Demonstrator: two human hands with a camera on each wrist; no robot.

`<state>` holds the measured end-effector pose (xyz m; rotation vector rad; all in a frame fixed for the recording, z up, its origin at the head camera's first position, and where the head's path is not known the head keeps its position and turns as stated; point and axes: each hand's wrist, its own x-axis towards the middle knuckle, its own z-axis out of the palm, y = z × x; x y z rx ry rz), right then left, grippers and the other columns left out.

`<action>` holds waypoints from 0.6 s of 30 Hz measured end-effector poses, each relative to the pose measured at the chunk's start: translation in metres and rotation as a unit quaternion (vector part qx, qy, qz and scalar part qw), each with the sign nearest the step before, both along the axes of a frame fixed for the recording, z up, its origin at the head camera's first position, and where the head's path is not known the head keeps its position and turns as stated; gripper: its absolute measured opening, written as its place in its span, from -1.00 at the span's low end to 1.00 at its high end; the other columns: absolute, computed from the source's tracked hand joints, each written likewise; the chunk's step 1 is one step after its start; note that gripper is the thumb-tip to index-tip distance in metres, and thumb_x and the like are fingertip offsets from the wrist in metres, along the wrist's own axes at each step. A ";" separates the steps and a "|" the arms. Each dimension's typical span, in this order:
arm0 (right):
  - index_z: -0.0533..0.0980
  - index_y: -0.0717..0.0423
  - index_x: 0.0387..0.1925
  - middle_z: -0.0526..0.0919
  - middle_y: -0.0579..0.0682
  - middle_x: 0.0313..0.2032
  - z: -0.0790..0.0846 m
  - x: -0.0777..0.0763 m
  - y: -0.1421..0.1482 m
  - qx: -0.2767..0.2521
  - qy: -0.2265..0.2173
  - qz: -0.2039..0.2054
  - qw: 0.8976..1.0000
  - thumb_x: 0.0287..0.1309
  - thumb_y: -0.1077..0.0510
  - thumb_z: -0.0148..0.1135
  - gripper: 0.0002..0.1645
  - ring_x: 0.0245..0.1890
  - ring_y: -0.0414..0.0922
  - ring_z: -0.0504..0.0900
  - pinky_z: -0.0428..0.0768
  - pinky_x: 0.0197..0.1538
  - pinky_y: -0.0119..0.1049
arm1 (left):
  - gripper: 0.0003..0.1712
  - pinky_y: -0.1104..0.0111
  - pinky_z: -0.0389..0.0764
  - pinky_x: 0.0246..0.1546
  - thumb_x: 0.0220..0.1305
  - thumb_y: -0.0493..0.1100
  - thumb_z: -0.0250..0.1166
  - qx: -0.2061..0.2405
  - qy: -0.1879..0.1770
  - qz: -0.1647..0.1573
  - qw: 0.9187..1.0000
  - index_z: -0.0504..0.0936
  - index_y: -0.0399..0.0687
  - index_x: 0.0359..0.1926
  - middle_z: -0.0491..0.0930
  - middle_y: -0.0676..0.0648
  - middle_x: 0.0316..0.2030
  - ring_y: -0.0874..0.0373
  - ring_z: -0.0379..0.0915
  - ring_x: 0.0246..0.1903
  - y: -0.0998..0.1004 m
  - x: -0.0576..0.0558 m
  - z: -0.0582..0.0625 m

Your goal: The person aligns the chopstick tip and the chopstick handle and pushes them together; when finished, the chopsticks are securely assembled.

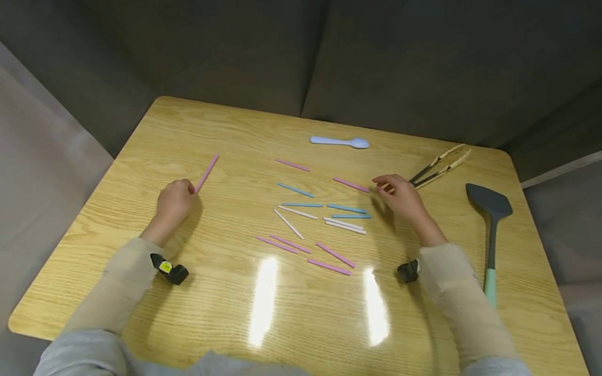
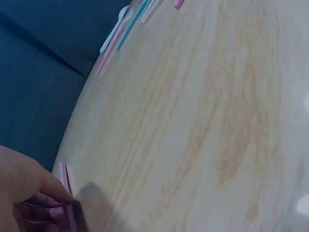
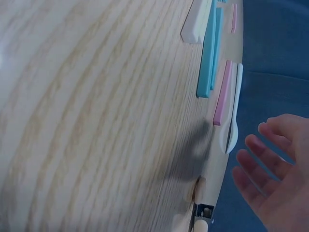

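Observation:
Between thumb and fingers, my left hand (image 1: 176, 203) pinches the lower end of a pink stick (image 1: 207, 172) at the left of the table; its upper end points away from me. In the left wrist view that stick (image 2: 64, 176) runs along the fingertips. My right hand (image 1: 402, 201) hovers at the right with loosely bent fingers and nothing in them. Just left of its fingertips lies another pink stick (image 1: 351, 185). Several blue sticks (image 1: 303, 205), white sticks (image 1: 289, 223) and more pink sticks (image 1: 329, 267) lie loosely grouped by colour between the hands.
A pale lilac spoon (image 1: 338, 142) lies toward the far edge. Tongs (image 1: 442, 167) with light tips lie just beyond my right hand. Farther right is a dark spatula (image 1: 491, 209) with a green handle end. Dark curtains (image 1: 235, 57) stand behind the table (image 1: 226, 313).

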<state>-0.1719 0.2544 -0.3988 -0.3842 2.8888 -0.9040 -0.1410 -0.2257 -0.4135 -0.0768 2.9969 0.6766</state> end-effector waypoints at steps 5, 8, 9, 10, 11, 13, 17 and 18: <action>0.41 0.26 0.05 0.46 0.23 -0.09 0.000 -0.001 -0.001 0.003 -0.018 0.002 1.000 0.25 0.18 -0.01 -0.63 -0.15 0.13 0.47 0.46 -0.13 0.01 | -0.78 0.13 0.46 -0.55 0.06 -0.34 0.03 -0.010 -0.017 0.001 1.000 0.50 -0.45 -0.31 0.51 -0.39 -0.40 -0.16 0.44 -0.49 -0.004 0.000 -0.001; 0.41 0.24 0.06 0.45 0.22 -0.07 -0.001 -0.002 0.000 0.007 -0.027 0.002 1.000 0.25 0.17 -0.02 -0.63 -0.14 0.12 0.47 0.46 -0.13 0.00 | -0.77 0.08 0.46 -0.52 0.09 -0.32 0.06 -0.027 -0.009 -0.005 1.000 0.48 -0.46 -0.28 0.50 -0.40 -0.39 -0.21 0.45 -0.44 -0.001 -0.001 0.004; 0.40 0.24 0.06 0.45 0.22 -0.06 -0.001 -0.002 0.000 0.008 -0.030 0.002 1.000 0.25 0.17 -0.02 -0.63 -0.14 0.12 0.46 0.46 -0.13 0.00 | -0.77 0.07 0.46 -0.51 0.11 -0.31 0.07 -0.034 -0.003 -0.008 0.999 0.47 -0.47 -0.26 0.49 -0.40 -0.38 -0.23 0.45 -0.42 0.002 -0.003 0.006; 0.40 0.23 0.06 0.45 0.22 -0.06 -0.001 -0.002 0.000 0.011 -0.029 0.003 1.000 0.25 0.17 -0.02 -0.63 -0.14 0.12 0.46 0.46 -0.14 0.01 | -0.75 0.06 0.47 -0.51 0.13 -0.31 0.08 -0.038 -0.001 -0.010 0.999 0.46 -0.47 -0.24 0.49 -0.40 -0.37 -0.24 0.45 -0.41 0.005 -0.005 0.009; 0.40 0.23 0.06 0.45 0.22 -0.05 -0.001 -0.002 0.000 0.013 -0.029 0.004 1.000 0.25 0.17 -0.02 -0.62 -0.14 0.12 0.46 0.46 -0.14 0.01 | -0.75 0.08 0.49 -0.52 0.15 -0.31 0.09 -0.039 0.007 -0.017 0.999 0.46 -0.48 -0.22 0.49 -0.40 -0.36 -0.23 0.46 -0.42 0.009 -0.007 0.011; 0.40 0.22 0.06 0.45 0.21 -0.05 -0.002 -0.003 0.001 0.016 -0.030 0.004 0.999 0.25 0.17 -0.01 -0.62 -0.13 0.12 0.46 0.46 -0.15 0.01 | -0.73 0.10 0.51 -0.49 0.17 -0.31 0.11 -0.040 0.022 -0.034 0.998 0.46 -0.48 -0.17 0.50 -0.39 -0.33 -0.22 0.47 -0.39 0.019 -0.016 0.014; 0.40 0.24 0.07 0.45 0.22 -0.05 -0.003 -0.006 -0.001 0.019 -0.037 0.007 0.999 0.25 0.16 -0.01 -0.61 -0.12 0.12 0.46 0.46 -0.14 0.01 | -0.68 0.11 0.54 -0.33 0.17 -0.28 0.17 -0.022 0.042 -0.097 0.994 0.46 -0.44 -0.10 0.51 -0.36 -0.22 -0.18 0.47 -0.25 0.046 -0.038 0.019; 0.40 0.24 0.07 0.45 0.22 -0.05 -0.004 -0.007 -0.002 0.018 -0.040 0.008 0.999 0.25 0.16 0.00 -0.61 -0.12 0.12 0.46 0.46 -0.13 0.00 | -0.66 0.09 0.51 -0.23 0.17 -0.27 0.18 -0.019 0.040 -0.114 0.992 0.46 -0.42 -0.07 0.51 -0.35 -0.17 -0.18 0.46 -0.18 0.054 -0.045 0.020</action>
